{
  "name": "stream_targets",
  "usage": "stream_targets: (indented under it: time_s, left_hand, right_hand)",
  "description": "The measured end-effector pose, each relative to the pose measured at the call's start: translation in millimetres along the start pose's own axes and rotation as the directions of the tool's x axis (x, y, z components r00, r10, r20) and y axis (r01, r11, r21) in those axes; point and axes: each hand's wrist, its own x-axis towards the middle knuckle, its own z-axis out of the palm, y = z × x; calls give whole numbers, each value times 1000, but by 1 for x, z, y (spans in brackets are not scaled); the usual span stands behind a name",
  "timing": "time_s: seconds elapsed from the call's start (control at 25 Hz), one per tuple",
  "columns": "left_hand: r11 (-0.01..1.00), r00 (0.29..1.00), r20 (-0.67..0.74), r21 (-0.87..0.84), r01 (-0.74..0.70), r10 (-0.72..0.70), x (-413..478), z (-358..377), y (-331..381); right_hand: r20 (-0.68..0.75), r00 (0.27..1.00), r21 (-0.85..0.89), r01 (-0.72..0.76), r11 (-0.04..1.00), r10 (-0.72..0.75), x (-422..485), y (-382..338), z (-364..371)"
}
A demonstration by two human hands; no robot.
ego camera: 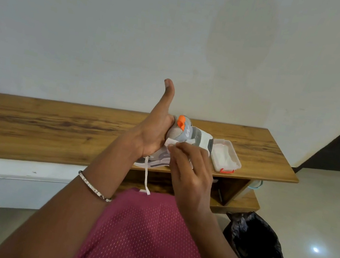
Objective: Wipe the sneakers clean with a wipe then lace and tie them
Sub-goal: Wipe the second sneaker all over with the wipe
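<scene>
The left stretch of the table [52, 127] is open wood back to the wall [113, 29], so a hand can pass there freely. At the middle of the front edge the way is blocked by the sneaker [186, 131], with the left hand [152, 135] gripping it and the right hand [189, 170] pinching a wipe [170, 143] against it, and the box [227, 158] stands just beside on the right. A lace [146, 176] hangs over the front edge, and the bin [257, 247] takes the floor near the right end.
</scene>
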Motion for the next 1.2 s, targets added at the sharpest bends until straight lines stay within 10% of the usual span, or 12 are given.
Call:
stream_targets:
  time_s: [0.32,0.6,1.2]
  left_hand:
    - [997,999,-27,-73,24,-26,2,1,11]
    - [987,999,-10,-154,45,-48,-2,0,13]
    - [997,985,-157,-12,-74,71,-5,3,12]
  right_hand:
    - [-92,992,61,-80,995,85,31,3,5]
    - [106,994,-2,36,999,-35,-7,7,10]
    - [135,875,140,-481,866,464,79,11,4]
